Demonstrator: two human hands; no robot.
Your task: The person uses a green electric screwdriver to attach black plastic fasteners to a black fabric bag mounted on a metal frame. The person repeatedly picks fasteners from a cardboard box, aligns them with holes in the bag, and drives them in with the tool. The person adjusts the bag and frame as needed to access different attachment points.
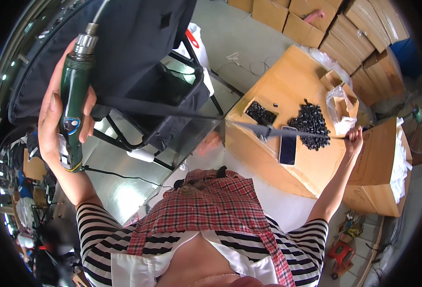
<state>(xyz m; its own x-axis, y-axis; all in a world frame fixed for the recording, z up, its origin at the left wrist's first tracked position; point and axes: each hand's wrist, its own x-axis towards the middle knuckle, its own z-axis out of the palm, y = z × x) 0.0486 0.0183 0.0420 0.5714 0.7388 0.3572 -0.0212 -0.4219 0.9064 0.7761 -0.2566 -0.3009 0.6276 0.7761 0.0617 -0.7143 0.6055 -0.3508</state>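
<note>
Nearest the camera are a striped shirt (101, 229) and a plaid apron (211, 210).

The left hand (57, 115) is raised at the left, fingers wrapped fully around a green power tool (74, 91). The tool has a metal nose (86, 43) at its top end, pointing toward a black bag (124, 38) that hangs on a black frame (124, 138). A thin cable (120, 174) runs below the hand across a metal table (124, 186).

The right hand (353, 138) is stretched out to the right, fingers closed on the end of a dark strap (268, 129). The strap is pulled taut and runs left to the bag.

Under the strap lies a cardboard table (287, 86). On it are a phone (288, 145), a heap of small black parts (310, 122), a small box of the same parts (261, 114) and a clear plastic bag (340, 107). Farther off, stacked cartons (354, 33) stand on the floor.

Step in hand, as judged: the strap is tensioned while the tool is positioned at the bag. The next move calls for steady strap tension and exact placement of the nose on the work point.
</note>
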